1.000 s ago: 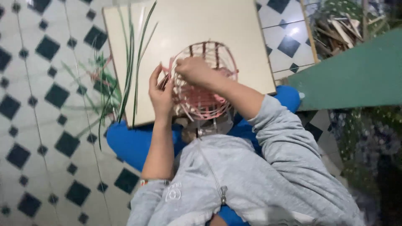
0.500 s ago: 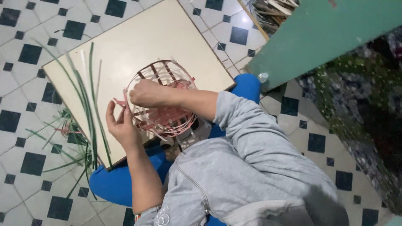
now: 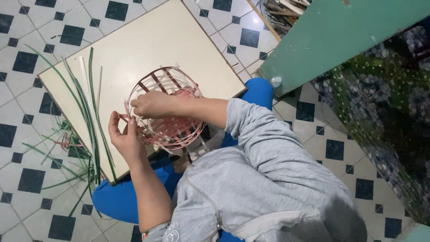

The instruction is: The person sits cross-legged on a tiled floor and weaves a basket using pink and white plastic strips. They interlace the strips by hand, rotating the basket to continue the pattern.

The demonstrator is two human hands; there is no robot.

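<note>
Person seated on the tiled floor [image 3: 27, 27], a low cream board [image 3: 148, 40] across the lap, a half-woven basket [image 3: 166, 117] of pink and dark red strips resting at the board's near edge against the body. The base and lower wall look woven tight; the upper part is open uprights with gaps, so by my reading the wall is partly done and the rim not yet closed. Right hand [image 3: 150, 104] lies on the rim, fingers curled over a strip, pinched on it as far as I can see. Left hand [image 3: 126, 137] sits at the basket's outer side, thumb and fingers closed lightly on a strip end. Loose green strips [image 3: 92, 112] lie along the board's left edge and spill onto the floor. The board's far half is bare; a green door [image 3: 340, 31] stands close on the right.
</note>
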